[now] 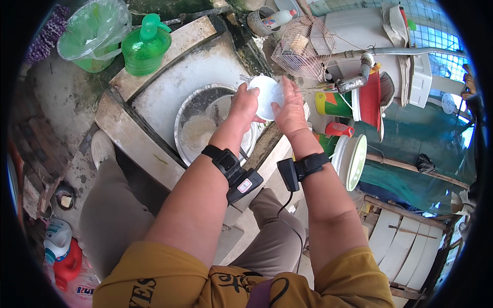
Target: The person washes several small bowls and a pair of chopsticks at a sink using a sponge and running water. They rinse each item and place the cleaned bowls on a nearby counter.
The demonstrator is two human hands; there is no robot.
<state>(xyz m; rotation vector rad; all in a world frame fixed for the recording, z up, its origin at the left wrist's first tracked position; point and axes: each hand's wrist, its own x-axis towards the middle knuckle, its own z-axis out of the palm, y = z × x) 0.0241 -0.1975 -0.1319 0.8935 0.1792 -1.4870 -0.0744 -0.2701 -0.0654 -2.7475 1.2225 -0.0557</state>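
Note:
A small white bowl point(265, 96) is tilted between my two hands, over the right rim of a metal basin. My left hand point(245, 103) grips its left side, the thumb on the rim. My right hand point(289, 107) lies along the opposite side, fingers extended and thumb at the rim. Clear water seems to splash near the bowl's top edge. Below, the round metal basin point(181, 142) holds cloudy, foamy water and what looks like another bowl, partly hidden by my left forearm. The basin stands inside a stone sink point(161, 98).
A metal tap point(352, 81) on a pipe points towards my right hand. A green pump bottle point(144, 52) stands on the sink's edge, beside a lined green bin point(92, 42). Past the sink are a pink wire cage point(304, 48) and a lidded bucket point(348, 161). Detergent bottles point(57, 238) lie lower left.

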